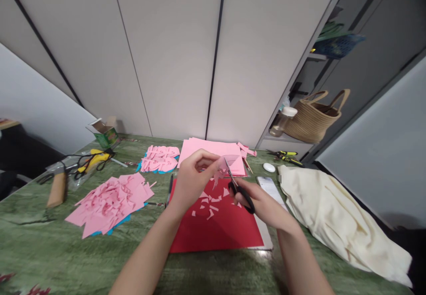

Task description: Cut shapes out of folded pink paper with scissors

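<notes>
My left hand [195, 175] pinches a piece of pink paper [233, 160], holding it above a red sheet [216, 233]. In my right hand [256, 199] is a pair of scissors [246, 198] with black handles, its blades pointing up at the pink paper. Small pink paper scraps [210, 208] lie scattered on the red sheet below. Behind my hands rests a stack of pink paper sheets [196, 146]. Part of the held piece is hidden by my left fingers.
On the left are a heap of pink offcuts [113, 199], pink cut-outs [160, 158], a yellow tool [95, 158] and a green box [105, 135]. A phone [268, 186], a white round object [269, 167], pliers [288, 156] and cream cloth [326, 206] lie to the right.
</notes>
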Action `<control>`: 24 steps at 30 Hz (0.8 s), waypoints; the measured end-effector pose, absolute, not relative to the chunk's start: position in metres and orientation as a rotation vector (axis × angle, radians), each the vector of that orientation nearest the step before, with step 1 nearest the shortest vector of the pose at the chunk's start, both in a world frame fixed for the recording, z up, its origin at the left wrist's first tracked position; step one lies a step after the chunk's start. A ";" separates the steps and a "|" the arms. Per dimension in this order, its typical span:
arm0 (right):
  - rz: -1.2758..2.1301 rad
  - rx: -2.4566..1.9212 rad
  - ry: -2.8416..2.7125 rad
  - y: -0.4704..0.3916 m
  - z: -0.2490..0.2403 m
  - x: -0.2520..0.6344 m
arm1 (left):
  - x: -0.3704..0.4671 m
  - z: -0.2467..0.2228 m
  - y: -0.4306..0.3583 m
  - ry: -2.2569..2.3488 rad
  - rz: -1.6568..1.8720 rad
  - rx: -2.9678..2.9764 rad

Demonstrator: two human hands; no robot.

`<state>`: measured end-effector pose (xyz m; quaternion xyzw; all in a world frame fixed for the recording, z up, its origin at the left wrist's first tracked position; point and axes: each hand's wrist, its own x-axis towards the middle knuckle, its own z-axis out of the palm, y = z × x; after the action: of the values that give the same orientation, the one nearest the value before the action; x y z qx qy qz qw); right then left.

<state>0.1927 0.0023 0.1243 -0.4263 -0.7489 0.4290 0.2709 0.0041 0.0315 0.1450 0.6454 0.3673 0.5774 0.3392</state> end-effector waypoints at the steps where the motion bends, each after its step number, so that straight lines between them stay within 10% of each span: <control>1: 1.156 -1.151 -2.016 0.002 0.124 0.192 | 0.004 0.144 0.032 0.959 1.503 1.682; 24: 1.146 -1.199 -1.989 0.001 0.125 0.189 | 0.004 0.146 0.031 1.057 1.506 1.764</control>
<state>0.1886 0.0013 0.1253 -0.4453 -0.7391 0.4257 0.2724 0.0041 0.0310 0.1455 0.6618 0.3968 0.5651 0.2920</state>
